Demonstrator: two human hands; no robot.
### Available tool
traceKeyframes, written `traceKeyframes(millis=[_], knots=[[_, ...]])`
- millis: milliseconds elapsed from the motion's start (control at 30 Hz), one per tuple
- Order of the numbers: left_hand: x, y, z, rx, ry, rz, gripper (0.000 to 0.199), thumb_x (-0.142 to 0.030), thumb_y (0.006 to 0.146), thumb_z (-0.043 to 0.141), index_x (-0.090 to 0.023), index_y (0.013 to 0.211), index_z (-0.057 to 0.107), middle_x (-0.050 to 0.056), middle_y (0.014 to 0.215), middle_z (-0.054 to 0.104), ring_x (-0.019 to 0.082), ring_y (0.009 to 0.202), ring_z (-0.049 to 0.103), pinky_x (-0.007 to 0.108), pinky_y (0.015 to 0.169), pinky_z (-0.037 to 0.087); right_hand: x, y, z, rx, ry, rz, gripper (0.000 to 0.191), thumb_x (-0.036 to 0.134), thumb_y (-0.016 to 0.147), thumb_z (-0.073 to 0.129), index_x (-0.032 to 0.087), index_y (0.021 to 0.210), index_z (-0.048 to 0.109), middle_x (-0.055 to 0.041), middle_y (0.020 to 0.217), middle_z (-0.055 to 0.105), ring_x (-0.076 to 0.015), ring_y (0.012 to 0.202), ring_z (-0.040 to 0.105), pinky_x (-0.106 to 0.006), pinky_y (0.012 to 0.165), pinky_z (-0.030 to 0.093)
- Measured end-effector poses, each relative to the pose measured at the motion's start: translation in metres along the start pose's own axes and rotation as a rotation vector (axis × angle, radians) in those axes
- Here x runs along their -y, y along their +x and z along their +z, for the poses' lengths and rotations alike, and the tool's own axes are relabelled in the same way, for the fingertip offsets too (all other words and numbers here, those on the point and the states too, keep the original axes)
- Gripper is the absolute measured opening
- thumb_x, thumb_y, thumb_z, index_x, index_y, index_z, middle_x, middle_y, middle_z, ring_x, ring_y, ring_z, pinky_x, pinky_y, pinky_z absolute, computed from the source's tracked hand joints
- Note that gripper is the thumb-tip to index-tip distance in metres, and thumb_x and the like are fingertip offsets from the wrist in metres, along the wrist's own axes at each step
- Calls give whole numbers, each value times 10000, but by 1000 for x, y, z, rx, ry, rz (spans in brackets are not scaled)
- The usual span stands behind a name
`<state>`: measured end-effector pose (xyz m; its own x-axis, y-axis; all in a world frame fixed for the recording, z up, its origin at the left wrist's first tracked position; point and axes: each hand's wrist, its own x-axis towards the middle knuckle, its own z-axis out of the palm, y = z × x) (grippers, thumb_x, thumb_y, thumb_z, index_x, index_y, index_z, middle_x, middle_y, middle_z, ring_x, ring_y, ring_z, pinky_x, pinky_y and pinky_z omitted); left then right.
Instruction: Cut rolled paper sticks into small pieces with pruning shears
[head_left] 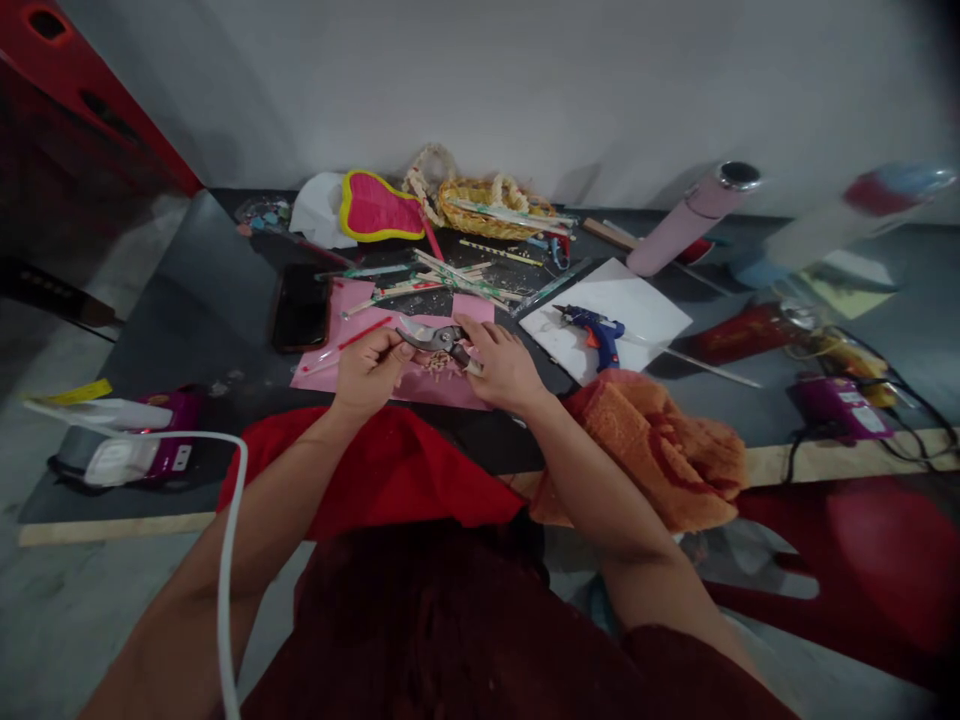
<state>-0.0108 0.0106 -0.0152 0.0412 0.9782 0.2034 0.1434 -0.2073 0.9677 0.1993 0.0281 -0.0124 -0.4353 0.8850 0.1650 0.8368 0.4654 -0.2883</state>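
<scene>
My right hand [504, 366] is wrapped round the handles of a pair of pruning shears [448, 338], whose jaws point left. At the jaws, my left hand [369, 372] has its fingers pinched together. Whatever lies between those fingers is too small to make out. Below the shears, several short pale cut pieces [442, 368] lie on a pink sheet [405, 390]. A thin red stick [365, 332] rests on the sheet beside my left hand. Behind both hands lies a loose pile of patterned paper-like sticks [450, 272].
A phone [301, 308] lies left of the sheet. To the right are a blue glue gun [596, 330] on a white board [660, 308], an orange towel [652, 440] and a pink flask [686, 222]. A wicker basket [480, 222] stands near the wall. A white cable [231, 540] crosses my left arm.
</scene>
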Motion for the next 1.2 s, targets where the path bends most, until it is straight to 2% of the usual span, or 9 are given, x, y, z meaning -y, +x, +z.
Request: traceKeyframes(millis=[133, 267, 433, 733, 1000, 1200], knots=[[-2, 0, 1, -16, -20, 11, 241, -388, 831, 617, -164, 745, 643, 62, 762, 730, 103, 544, 579, 191, 432, 356, 0, 0, 1, -5, 7, 7, 676, 342, 840, 516, 226, 1460, 272, -116, 1277, 541, -291, 1137, 489, -415, 907, 417], [-3, 1, 1, -24, -19, 25, 255, -408, 821, 632, -164, 748, 648, 62, 744, 724, 124, 617, 620, 199, 475, 402, 0, 0, 2, 3, 11, 10, 677, 342, 844, 510, 221, 1464, 265, -120, 1282, 537, -293, 1144, 484, -418, 907, 417], [-1, 1, 0, -33, -1, 34, 281, -429, 821, 630, -163, 731, 642, 54, 720, 715, 125, 621, 623, 204, 502, 426, 0, 1, 4, -6, 30, 12, 679, 376, 853, 503, 222, 1467, 258, -122, 1286, 534, -296, 1151, 481, -426, 912, 415], [-6, 1, 2, -27, 1, 17, 301, -452, 813, 632, -165, 722, 639, 54, 712, 722, 133, 618, 636, 215, 504, 437, 0, 0, 3, 6, 44, 7, 652, 342, 844, 510, 222, 1448, 297, -111, 1261, 554, -280, 1134, 506, -403, 908, 428], [-4, 0, 1, -35, 7, 1, 297, -451, 825, 618, -162, 758, 634, 60, 715, 723, 128, 594, 627, 205, 470, 408, 6, -2, -1, 29, 39, 20, 561, 266, 834, 475, 239, 1388, 390, -71, 1070, 646, -238, 969, 601, -319, 819, 457], [1, 1, 2, -52, 2, 30, 255, -409, 826, 626, -159, 777, 630, 46, 702, 717, 118, 599, 631, 208, 543, 450, 13, -3, -4, 58, 4, 79, 525, 286, 840, 468, 255, 1361, 417, -75, 1080, 655, -253, 914, 627, -322, 758, 464]])
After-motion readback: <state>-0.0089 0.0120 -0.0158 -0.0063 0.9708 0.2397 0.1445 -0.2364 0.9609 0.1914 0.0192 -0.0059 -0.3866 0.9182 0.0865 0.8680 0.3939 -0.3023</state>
